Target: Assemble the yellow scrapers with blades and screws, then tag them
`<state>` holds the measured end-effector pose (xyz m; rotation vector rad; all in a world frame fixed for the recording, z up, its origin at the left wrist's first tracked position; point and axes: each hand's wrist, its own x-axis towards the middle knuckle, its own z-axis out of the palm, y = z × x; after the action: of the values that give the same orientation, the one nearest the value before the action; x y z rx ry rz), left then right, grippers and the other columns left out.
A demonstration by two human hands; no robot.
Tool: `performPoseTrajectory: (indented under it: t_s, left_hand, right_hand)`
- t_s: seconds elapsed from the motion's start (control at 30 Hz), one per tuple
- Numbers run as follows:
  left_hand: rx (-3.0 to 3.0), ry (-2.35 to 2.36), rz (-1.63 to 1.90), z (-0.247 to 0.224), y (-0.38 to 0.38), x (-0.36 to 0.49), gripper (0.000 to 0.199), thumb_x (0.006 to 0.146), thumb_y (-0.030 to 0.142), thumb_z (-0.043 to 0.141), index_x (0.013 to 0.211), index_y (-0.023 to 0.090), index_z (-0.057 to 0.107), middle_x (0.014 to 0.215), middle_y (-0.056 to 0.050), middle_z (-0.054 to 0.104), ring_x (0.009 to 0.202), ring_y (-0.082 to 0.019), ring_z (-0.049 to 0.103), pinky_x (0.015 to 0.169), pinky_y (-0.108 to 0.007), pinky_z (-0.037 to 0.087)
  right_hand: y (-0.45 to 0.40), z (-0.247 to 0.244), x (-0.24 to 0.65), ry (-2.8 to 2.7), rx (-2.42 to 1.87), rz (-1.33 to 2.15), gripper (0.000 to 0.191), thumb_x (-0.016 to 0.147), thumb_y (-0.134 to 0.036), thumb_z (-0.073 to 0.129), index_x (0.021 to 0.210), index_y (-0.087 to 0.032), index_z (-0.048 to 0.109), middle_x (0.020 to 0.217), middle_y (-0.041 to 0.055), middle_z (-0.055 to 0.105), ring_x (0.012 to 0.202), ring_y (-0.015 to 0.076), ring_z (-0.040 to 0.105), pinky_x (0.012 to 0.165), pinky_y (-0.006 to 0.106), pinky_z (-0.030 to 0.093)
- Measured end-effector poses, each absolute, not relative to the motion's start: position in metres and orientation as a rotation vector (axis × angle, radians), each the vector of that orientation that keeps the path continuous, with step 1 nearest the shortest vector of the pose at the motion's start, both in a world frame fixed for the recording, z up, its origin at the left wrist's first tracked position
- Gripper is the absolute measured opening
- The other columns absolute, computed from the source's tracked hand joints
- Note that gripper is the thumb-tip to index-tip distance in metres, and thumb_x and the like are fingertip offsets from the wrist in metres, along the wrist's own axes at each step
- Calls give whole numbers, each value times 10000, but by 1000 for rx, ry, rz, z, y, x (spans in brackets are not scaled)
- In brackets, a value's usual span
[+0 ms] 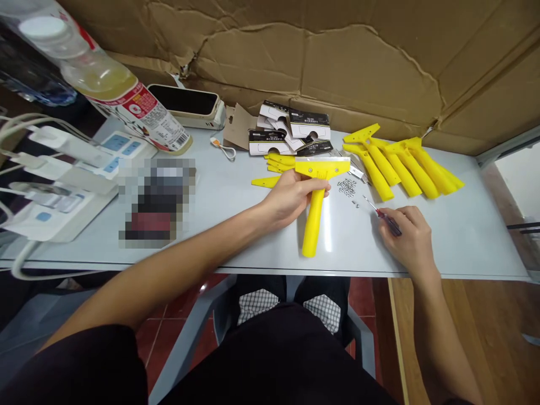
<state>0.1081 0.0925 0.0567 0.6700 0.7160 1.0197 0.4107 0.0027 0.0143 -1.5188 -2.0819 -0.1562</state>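
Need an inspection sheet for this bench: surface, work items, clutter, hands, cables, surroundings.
Surface: pale, glossy table; light reflections, no spill seen
Job's things: yellow scraper with metal strip; yellow handles at right; loose small hardware piled between
Clutter: printed cards overlapping at the back; bottle part full, capped; dark-screened device; one item pixelated, can't identify
Grippers: bare hands; left hand holds the scraper, right hand a screwdriver
Cables: several white ones crowd the power strips at left; short cable lies loose
Surroundings: creased cardboard behind; red-tiled floor below
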Motion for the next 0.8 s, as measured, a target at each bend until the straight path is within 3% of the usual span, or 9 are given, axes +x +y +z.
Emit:
performPoseTrajectory:
  t_s: [0.17,0.4,0.53,0.63,0.73,0.8]
  left_hand:
    - [761,696,1084,46,97,106,367,731,86,932,1034,174,744,1059,-77,768,990,-206,696,949,-353,539]
    - [752,764,1120,39,107,102,389,708,144,977,987,177,708,985,-54,742,901,-178,662,686,-286,454]
    - [746,785,1132,39,111,102,466,692,133,988,1042,202,688,1039,-47,765,934,-192,696,667,-277,486]
    - [721,844,1157,39,113,102,517,696,86,969,1103,228,684,1066,-44,770,928,-198,711,654,-273,508]
    - [726,860,1175,37,115,103,458,748,86,935,1098,236,681,1045,-44,773,914,-196,721,652,-268,528]
    - [729,853,1191,37,115,104,390,796,111,907,1082,232,670,1019,-49,778,889,-193,725,659,-275,549]
  right_hand:
    - [9,2,422,-2131,-1609,-338,195,1022,-261,676,1156,-227,814,928,95,735,921,298,686,831,477,569]
    - [13,4,422,-2139,-1674,-390,268,1024,-259,665,1252,-217,798,992,106,794,956,320,686,839,470,561]
    - [9,5,424,-2154,-1653,-451,306,1017,-307,709,1288,-186,784,1051,124,804,968,315,700,836,462,571]
    - [3,11,418,-2099,-1572,-595,249,982,-299,762,1205,-193,795,1073,128,800,981,318,710,831,469,577]
    - [-6,25,393,-1967,-1412,-640,191,937,-231,796,1126,-203,790,1035,122,783,967,309,720,846,483,599]
    - [-9,35,368,-1914,-1326,-404,213,947,-213,773,1160,-206,779,1054,120,768,938,273,731,808,445,621]
